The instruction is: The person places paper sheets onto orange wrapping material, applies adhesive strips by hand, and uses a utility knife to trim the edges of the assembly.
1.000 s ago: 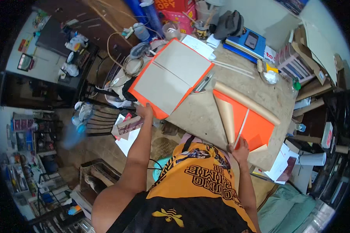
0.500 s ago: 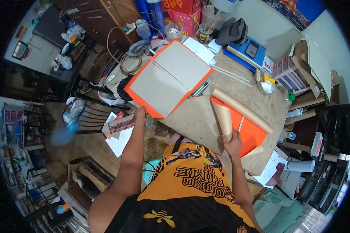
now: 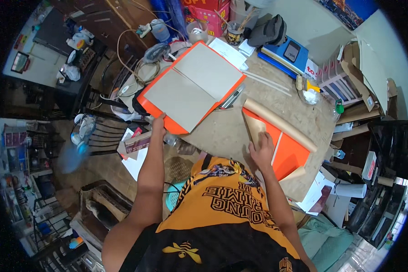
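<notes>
My left hand (image 3: 157,124) is closed on the near corner of an orange-edged sheet bearing two grey cardboard panels (image 3: 181,100), which has a narrow gap between the panels. This piece lies tilted over the table's left side. To its right, a sheet of orange adhesive paper (image 3: 289,156) with brown backing curls up at its far and left edges. My right hand (image 3: 262,152) rests on the curled left flap with its fingers apart and extended. A thin pale strip (image 3: 277,148) lies across the orange paper.
Metal rulers or a cutter (image 3: 232,98) lie beside the panels. At the back are long pale strips (image 3: 269,83), a blue folder (image 3: 281,58) with a phone (image 3: 292,52), and a yellow-handled brush (image 3: 310,86). A black chair (image 3: 106,131) stands to the left.
My right hand has loosened its grip on the curled flap and moved slightly up and left over it. The panelled sheet has shifted slightly left with my left hand still on its corner.
</notes>
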`<state>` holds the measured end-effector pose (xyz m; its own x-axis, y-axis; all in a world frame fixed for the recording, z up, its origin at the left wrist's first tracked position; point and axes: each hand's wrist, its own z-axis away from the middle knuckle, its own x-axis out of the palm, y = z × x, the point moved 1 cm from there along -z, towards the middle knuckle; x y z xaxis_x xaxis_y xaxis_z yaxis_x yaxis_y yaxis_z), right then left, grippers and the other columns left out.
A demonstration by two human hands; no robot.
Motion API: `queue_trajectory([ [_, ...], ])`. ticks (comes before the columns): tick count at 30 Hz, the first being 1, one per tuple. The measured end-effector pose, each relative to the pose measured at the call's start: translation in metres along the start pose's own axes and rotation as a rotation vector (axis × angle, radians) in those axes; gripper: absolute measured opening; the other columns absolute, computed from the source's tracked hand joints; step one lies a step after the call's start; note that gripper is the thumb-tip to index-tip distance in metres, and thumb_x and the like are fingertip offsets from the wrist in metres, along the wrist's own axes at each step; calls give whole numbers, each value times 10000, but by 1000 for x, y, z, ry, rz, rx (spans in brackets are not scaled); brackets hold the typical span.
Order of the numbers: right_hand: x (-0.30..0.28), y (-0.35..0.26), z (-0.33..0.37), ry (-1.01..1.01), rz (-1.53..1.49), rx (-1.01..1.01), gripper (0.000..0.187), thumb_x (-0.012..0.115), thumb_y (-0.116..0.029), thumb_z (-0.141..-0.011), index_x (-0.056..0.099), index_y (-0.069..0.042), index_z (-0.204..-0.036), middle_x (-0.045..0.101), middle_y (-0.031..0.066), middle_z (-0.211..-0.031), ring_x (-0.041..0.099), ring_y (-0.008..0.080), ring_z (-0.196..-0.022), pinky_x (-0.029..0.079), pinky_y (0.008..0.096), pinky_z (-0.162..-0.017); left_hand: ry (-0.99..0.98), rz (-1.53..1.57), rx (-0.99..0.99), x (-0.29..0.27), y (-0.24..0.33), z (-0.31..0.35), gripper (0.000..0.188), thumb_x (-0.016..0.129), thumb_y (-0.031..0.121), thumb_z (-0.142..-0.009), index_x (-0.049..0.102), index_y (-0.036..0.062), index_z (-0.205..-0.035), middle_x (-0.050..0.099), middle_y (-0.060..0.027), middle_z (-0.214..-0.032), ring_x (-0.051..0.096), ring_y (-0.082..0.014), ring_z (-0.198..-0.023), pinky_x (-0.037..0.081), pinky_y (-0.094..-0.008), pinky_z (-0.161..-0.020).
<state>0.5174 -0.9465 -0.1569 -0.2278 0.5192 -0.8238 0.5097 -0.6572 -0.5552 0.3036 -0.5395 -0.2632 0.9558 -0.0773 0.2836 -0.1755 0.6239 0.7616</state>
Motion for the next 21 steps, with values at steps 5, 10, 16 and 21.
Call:
queue_trajectory([
  [5, 19, -28, -24, -47, -171, -136, 558, 688, -199, -709, 502, 23, -1186, 501, 238, -1209, 479, 397, -1119, 386, 448, -971, -51, -52, 11, 28, 40, 16, 292, 561, 16, -852, 511, -61, -1130, 600, -167, -1044, 629, -329, -906, 544, -462, -804],
  [10, 29, -118, -63, -214, -9, -408, 616, 674, -125, -692, 460, -4, -1256, 427, 237, -1290, 472, 399, -1126, 402, 454, -943, 19, -55, 10, 52, 76, 32, 309, 569, -14, -834, 518, -84, -1130, 607, -184, -1055, 636, -349, -905, 553, -492, -776],
  [16, 67, -199, -91, -124, 165, -821, 646, 690, -183, -690, 429, -75, -1271, 503, 239, -1199, 540, 365, -1078, 457, 453, -879, -6, -118, 55, 77, 84, 50, 296, 567, 17, -851, 527, -40, -1139, 619, -157, -1052, 655, -305, -861, 580, -440, -705],
  [21, 89, -180, -124, -342, 152, -655, 357, 597, -134, -759, 545, -103, -1111, 635, 110, -983, 646, 312, -691, 523, 417, -590, -263, 145, -14, 103, 81, 91, 581, 429, 605, -895, 564, 48, -992, 621, -104, -831, 597, -214, -613, 451, -290, -461],
])
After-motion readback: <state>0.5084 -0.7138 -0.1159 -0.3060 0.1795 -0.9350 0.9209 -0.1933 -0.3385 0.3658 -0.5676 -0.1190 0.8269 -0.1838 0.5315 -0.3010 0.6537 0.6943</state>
